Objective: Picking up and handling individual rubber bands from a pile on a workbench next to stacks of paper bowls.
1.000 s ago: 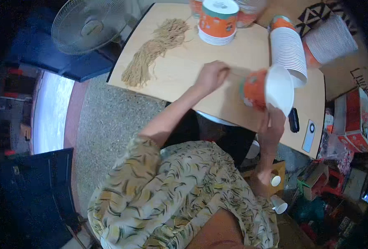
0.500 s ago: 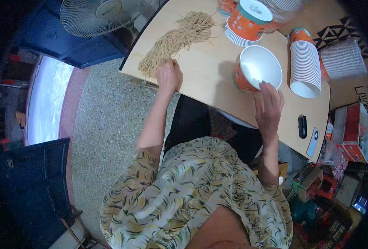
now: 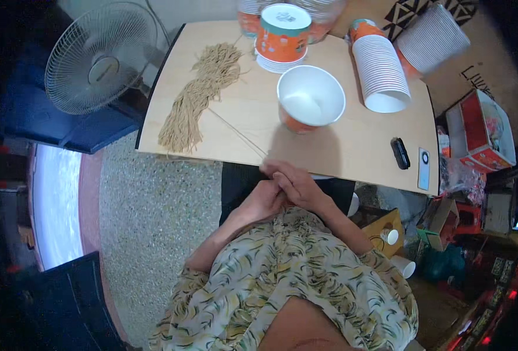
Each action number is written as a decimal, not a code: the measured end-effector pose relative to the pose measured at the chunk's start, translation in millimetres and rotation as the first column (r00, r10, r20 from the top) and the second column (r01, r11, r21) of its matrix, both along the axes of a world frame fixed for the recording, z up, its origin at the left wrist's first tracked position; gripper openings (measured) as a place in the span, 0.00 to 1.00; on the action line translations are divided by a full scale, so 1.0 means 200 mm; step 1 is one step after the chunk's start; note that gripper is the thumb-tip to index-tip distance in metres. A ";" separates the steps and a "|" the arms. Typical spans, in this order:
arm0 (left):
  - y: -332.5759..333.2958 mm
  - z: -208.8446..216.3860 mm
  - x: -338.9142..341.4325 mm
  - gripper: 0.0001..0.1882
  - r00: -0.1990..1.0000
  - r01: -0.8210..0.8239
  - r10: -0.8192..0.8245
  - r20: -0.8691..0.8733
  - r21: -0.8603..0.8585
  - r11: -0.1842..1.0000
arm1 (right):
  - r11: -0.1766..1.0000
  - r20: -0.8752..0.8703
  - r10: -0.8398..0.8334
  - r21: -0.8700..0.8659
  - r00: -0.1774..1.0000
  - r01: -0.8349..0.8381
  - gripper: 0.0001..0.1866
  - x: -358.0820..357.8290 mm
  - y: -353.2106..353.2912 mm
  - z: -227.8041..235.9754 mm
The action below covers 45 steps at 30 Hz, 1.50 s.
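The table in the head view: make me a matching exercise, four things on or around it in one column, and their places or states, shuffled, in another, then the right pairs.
Things:
1. tan cord bundle
2. orange bowl
3. small black object
4. fan

Places or states:
A. on the right-hand part of the table
B. beyond the table's left edge
C. on the table's left part
D. mouth up, white inside showing

Pairs: 1-C, 2-D, 3-A, 4-B
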State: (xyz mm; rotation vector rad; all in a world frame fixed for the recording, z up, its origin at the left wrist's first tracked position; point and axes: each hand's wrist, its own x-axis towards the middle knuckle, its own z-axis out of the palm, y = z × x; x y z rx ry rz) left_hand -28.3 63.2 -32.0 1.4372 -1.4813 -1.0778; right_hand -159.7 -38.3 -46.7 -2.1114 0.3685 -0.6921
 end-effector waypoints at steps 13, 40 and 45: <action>-0.12 0.10 0.06 0.08 0.981 0.133 -0.115 -0.157 0.112 0.985 | 0.972 -0.213 -0.081 0.200 0.974 0.125 0.06 -0.35 0.00 0.21; -0.32 0.12 -0.06 0.04 0.999 -0.040 0.040 -0.021 -0.027 0.999 | 0.889 -0.129 -0.357 0.257 0.925 0.379 0.08 -0.37 -0.02 0.12; -0.34 0.09 -0.05 0.03 0.992 -0.025 0.035 -0.118 0.082 0.996 | 0.857 -0.056 -0.431 0.288 0.901 0.428 0.05 -0.39 -0.01 0.11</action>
